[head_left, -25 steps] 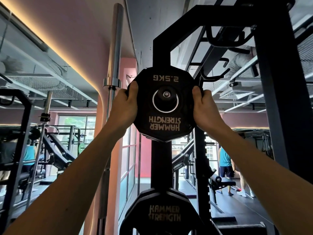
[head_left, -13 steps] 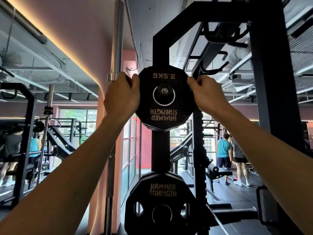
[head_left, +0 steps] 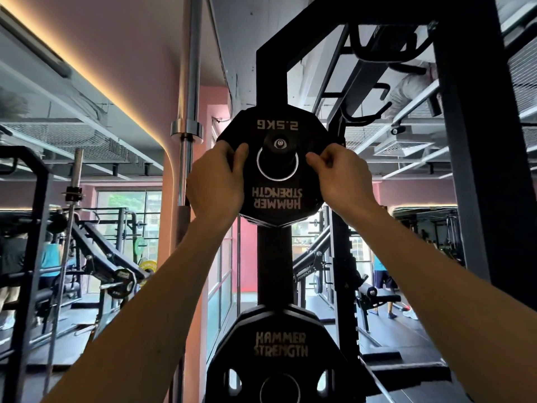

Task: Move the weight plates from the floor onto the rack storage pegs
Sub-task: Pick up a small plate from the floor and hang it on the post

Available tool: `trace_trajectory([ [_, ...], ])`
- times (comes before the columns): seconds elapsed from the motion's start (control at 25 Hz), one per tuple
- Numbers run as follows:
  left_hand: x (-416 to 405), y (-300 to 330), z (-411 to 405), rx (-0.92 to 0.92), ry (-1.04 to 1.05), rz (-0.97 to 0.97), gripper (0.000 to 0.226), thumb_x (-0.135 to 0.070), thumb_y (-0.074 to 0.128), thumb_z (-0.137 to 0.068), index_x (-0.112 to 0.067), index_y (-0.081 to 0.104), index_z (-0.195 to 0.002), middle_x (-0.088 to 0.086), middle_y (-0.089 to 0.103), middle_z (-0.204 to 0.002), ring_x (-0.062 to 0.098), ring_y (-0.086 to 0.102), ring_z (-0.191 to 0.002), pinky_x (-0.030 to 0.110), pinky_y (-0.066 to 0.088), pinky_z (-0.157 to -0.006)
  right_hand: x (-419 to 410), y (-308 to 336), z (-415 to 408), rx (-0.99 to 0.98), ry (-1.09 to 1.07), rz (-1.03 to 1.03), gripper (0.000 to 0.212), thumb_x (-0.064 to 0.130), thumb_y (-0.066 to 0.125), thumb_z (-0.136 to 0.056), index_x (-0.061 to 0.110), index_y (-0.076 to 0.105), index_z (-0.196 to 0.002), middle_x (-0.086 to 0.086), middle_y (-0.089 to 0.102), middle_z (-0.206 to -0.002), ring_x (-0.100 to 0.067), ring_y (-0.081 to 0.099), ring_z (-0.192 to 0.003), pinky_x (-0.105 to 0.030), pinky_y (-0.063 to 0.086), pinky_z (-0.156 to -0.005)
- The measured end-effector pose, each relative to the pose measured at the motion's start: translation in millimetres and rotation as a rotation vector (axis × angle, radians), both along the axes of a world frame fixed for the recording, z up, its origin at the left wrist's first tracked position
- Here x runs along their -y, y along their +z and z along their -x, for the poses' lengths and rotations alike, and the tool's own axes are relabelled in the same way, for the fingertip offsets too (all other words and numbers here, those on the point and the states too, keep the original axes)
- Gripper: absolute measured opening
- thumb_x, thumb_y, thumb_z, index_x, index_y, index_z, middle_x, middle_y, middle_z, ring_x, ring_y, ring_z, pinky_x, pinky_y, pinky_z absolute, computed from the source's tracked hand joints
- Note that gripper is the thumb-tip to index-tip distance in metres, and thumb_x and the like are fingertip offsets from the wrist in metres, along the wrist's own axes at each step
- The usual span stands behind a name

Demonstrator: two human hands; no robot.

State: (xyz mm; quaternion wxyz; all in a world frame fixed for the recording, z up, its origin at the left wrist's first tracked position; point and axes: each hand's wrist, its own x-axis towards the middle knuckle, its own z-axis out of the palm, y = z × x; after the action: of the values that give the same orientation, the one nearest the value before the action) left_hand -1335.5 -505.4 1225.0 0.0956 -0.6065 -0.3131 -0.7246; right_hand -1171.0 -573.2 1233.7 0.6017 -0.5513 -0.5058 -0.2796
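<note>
A small black 2.5 kg weight plate (head_left: 276,199), its lettering upside down, hangs on the upper storage peg (head_left: 277,144) of the black rack upright (head_left: 273,251). The peg's end pokes out through the plate's steel-ringed hole. My left hand (head_left: 216,181) grips the plate's left edge, thumb across its face. My right hand (head_left: 338,177) holds the right edge with curled fingers. More thin plates seem stacked behind it. Below, a larger black plate (head_left: 280,344) sits on a lower peg.
A chrome barbell (head_left: 190,97) stands upright just left of the rack. The thick black rack post (head_left: 476,170) rises at right, with hooks (head_left: 363,112) overhead. Benches, other racks and several people fill the gym floor on both sides.
Both hands slid from the plate's upper sides down to the level of the peg hole, fingers now over its face. The view tilted, so the lower plate shows more.
</note>
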Motion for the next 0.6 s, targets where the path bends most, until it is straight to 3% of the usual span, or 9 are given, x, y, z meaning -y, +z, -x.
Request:
trace_trajectory([
  [0.16,-15.5,-0.8,-4.1,0.011,0.017,-0.038,0.037,-0.047,0.043,-0.1,-0.015,0.057,-0.089,-0.003,0.053,-0.077,0.019,0.045,-0.071,0.03,0.027,-0.064,-14.3,-6.0,-1.4,0.027,-0.006,-0.069,0.029,0.045,0.049,-0.098,0.018,0.053,-0.089,-0.01,0.067,-0.089,-0.033,0.062,-0.088,-0.036,0.042,-0.071],
  [0.32,-2.6,-3.0,3.9,-0.095,-0.061,0.006,0.027,-0.041,0.048,-0.099,-0.015,0.051,-0.093,-0.003,0.053,-0.081,0.016,0.044,-0.073,0.028,0.024,-0.062,5.2,-7.7,4.8,0.019,0.073,0.03,0.028,0.04,0.055,-0.096,0.012,0.056,-0.096,-0.008,0.066,-0.096,-0.029,0.06,-0.094,-0.037,0.044,-0.076],
  [0.48,15.7,-37.2,20.5,-0.159,-0.19,0.15,0.031,-0.042,0.048,-0.099,-0.012,0.045,-0.092,-0.006,0.047,-0.072,0.006,0.042,-0.062,0.028,0.027,-0.056,27.1,-45.4,10.3,-0.088,0.241,0.151,0.028,0.038,0.057,-0.095,0.011,0.05,-0.095,-0.012,0.065,-0.096,-0.031,0.062,-0.092,-0.045,0.05,-0.082],
  [0.6,18.3,-101.1,30.9,-0.2,-0.203,0.327,0.036,-0.046,0.045,-0.1,-0.012,0.049,-0.09,-0.007,0.048,-0.068,0.004,0.043,-0.06,0.03,0.029,-0.065,33.7,-107.6,8.8,-0.132,0.203,0.338,0.036,0.043,0.052,-0.097,0.007,0.055,-0.1,-0.011,0.065,-0.094,-0.03,0.061,-0.093,-0.035,0.043,-0.076],
])
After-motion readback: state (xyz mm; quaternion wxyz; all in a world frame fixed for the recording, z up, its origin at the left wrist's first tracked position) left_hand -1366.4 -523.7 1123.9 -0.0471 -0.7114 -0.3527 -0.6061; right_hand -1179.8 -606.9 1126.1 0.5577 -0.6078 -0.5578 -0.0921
